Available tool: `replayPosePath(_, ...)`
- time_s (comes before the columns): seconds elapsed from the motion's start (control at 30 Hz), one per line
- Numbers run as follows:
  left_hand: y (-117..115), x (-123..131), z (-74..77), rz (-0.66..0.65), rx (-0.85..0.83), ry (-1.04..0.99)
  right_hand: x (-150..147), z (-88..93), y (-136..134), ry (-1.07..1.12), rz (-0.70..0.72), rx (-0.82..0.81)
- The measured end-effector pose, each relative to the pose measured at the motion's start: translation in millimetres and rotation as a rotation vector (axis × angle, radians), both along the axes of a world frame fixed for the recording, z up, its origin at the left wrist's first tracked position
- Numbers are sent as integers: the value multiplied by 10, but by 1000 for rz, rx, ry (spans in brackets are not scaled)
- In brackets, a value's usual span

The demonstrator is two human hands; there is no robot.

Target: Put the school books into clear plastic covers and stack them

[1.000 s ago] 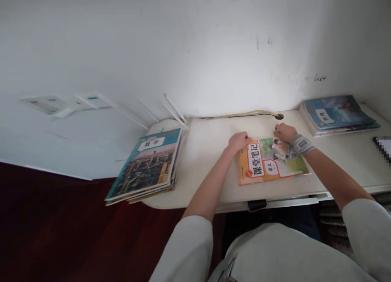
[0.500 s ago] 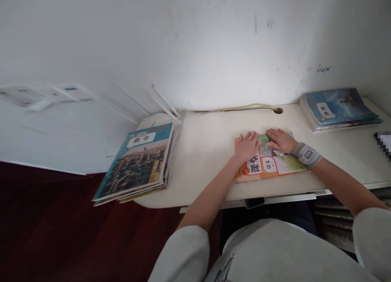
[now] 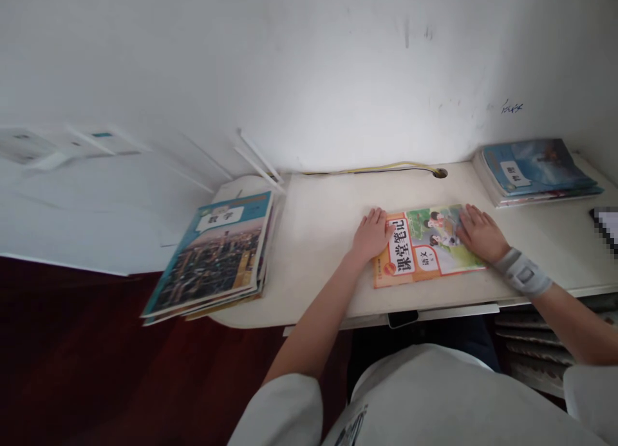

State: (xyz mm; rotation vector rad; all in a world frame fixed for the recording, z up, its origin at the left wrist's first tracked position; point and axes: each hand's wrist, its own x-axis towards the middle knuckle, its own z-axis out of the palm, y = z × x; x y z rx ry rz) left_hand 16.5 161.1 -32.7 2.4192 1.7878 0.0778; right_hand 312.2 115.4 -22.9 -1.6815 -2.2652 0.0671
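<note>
An orange and green booklet (image 3: 429, 250) with Chinese characters lies flat on the white desk (image 3: 318, 240), turned sideways. My left hand (image 3: 371, 235) rests at its left edge, palm down, the thumb touching the cover. At the booklet's right edge lies my right hand (image 3: 483, 233), fingers spread over the border, with a grey band (image 3: 524, 272) on the wrist. Neither hand grasps anything.
A stack of books with a city picture (image 3: 212, 253) overhangs the desk's left end. Another stack, blue on top (image 3: 535, 166), sits at the back right. A yellow cable (image 3: 396, 165) runs along the wall into a hole. A dark-edged object (image 3: 606, 227) is at the far right.
My hands have moved apart, from the middle of the booklet out to its left and right edges. More of the cover shows. The booklet has barely moved.
</note>
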Motion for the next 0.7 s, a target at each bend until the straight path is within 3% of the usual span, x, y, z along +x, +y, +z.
replayPosePath(0.1, 11, -3, -6, -5, 14, 1, -146, 83, -600, 453, -29, -113)
replayPosePath(0.2, 19, -8, -28, -14, 33, -2, -372, 46, -1099, 1098, -27, -717)
replayPosePath(0.3, 29, -17, -61, -30, 66, -16, -588, -26, -1288, 1617, -28, -979)
replayPosePath(0.37, 35, -25, -80, -40, 82, -23, -690, -50, -1273, 1773, -37, -1021)
replayPosePath(0.5, 40, -29, -84, -55, 88, -36, -812, -57, -1123, 1888, -130, -1062)
replayPosePath(0.7, 28, -21, -78, -69, 54, -83, -860, -90, -703, 2039, -327, -851)
